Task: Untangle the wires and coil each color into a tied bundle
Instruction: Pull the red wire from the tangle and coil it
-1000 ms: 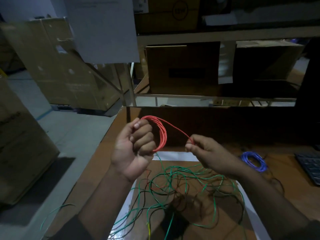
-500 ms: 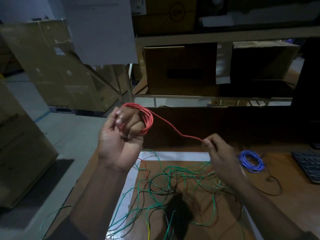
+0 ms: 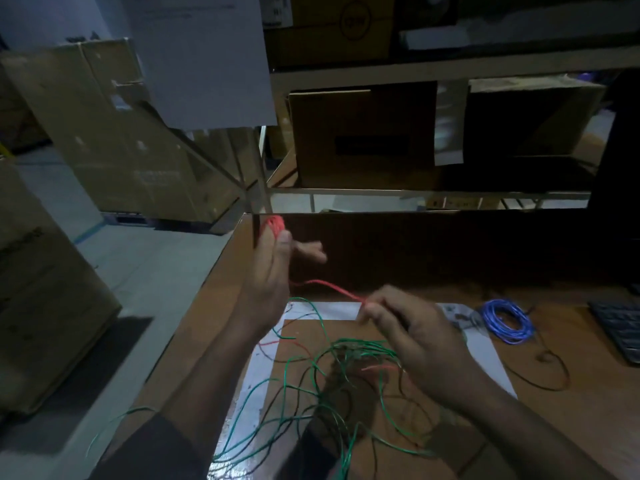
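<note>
hands: two, bare | forearms: bare | left sleeve [image 3: 152, 445]: dark, ends below elbow | no gloves

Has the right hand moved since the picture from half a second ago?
Yes. The right hand, pinching the red wire, moved left, away from the coiled blue wire bundle on the table and nearer the left hand.

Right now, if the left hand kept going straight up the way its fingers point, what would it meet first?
Probably nothing soon. The left hand, holding the red wire coil, points up toward the shelf frame, but that looks farther back; depth is unclear.
</note>
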The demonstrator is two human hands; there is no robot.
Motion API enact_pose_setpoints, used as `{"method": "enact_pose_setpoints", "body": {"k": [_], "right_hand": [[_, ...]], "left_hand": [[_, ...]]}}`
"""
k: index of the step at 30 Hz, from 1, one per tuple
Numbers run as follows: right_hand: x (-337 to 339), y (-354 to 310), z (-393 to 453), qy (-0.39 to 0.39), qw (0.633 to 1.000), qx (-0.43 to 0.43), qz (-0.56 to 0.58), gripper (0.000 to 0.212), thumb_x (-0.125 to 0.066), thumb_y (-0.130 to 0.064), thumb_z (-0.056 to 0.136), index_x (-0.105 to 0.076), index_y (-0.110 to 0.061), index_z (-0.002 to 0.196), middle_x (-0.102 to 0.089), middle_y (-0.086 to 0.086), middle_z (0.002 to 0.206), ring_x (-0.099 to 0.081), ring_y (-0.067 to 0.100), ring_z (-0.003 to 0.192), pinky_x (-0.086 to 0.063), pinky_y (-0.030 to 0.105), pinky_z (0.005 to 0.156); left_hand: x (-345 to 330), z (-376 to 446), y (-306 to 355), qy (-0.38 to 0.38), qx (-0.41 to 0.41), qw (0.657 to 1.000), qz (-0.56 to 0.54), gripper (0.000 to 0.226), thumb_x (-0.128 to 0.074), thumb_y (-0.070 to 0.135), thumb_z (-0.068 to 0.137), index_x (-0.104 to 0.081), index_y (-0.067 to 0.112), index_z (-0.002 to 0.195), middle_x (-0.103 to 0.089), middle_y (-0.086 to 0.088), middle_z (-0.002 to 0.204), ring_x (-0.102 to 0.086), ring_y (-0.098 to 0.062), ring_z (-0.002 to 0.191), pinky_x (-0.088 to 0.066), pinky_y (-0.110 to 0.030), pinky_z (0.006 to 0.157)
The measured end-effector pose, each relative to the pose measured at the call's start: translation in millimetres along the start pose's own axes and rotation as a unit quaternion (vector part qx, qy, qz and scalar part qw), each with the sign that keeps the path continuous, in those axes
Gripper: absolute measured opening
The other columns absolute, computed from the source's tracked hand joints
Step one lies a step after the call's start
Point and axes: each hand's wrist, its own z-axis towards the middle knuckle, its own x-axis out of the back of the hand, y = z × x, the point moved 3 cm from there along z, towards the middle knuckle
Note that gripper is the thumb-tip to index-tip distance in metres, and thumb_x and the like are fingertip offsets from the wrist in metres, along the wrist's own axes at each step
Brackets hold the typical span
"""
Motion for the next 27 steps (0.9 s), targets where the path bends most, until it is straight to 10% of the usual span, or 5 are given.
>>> {"method": "enact_pose_setpoints", "body": {"k": [4,7,14,19,27], "right_hand": [[13.3,-1.6,26.7,0.078,0.997,0.000,0.017,0.028,-0.050,-0.035,0.105,-0.062,-0.019,0.086,-0.058,-0.002,0.077,-0.054,0.013,0.070,-0.040,0.023,0.062],[21.3,1.3,41.3,0.130,0.991,-0.012,0.010,0.028,-0.048,-0.035,0.103,-0.062,-0.018,0.085,-0.060,-0.004,0.076,-0.055,0.014,0.072,-0.042,0.029,0.065],[24.6,27.0,64.4,0.161,0.985,-0.054,-0.021,0.022,-0.058,-0.034,0.101,-0.063,-0.023,0.083,-0.057,-0.009,0.078,-0.054,0.003,0.069,-0.039,0.014,0.060],[7.8,47.5,56.0,0.092,0.987,-0.109,-0.073,0.032,-0.050,-0.044,0.102,-0.058,-0.020,0.084,-0.052,-0.003,0.068,-0.045,0.005,0.060,-0.031,0.021,0.051],[12.0,64.0,27.1,0.055,0.984,-0.118,-0.124,0.021,-0.045,-0.034,0.106,-0.055,-0.025,0.089,-0.056,-0.002,0.069,-0.051,0.011,0.062,-0.036,0.036,0.054]], "left_hand": [[-15.8,-10.7,-6.9,-0.099,0.017,0.995,0.024,0.034,-0.032,0.031,0.112,-0.054,0.015,0.091,-0.058,-0.005,0.067,-0.063,-0.018,0.064,-0.050,-0.035,0.063],[-23.7,-19.7,-0.3,-0.157,0.040,0.986,-0.046,0.037,-0.032,0.033,0.112,-0.061,0.016,0.097,-0.054,-0.022,0.078,-0.050,-0.013,0.057,-0.053,-0.035,0.062],[-38.2,-35.3,8.0,-0.248,0.154,0.916,-0.276,0.040,-0.038,0.038,0.107,-0.061,0.018,0.081,-0.031,0.011,0.055,-0.023,-0.007,0.046,-0.019,-0.022,0.046],[-30.5,-27.6,10.3,-0.187,0.216,0.792,-0.540,0.036,-0.039,0.037,0.107,-0.057,0.019,0.081,-0.040,0.009,0.053,-0.027,-0.002,0.042,-0.021,-0.017,0.041],[-11.5,-14.1,5.0,-0.141,0.184,0.720,-0.654,0.034,-0.028,0.034,0.113,-0.049,0.019,0.090,-0.030,0.010,0.058,-0.019,-0.006,0.046,-0.021,-0.020,0.042]]}}
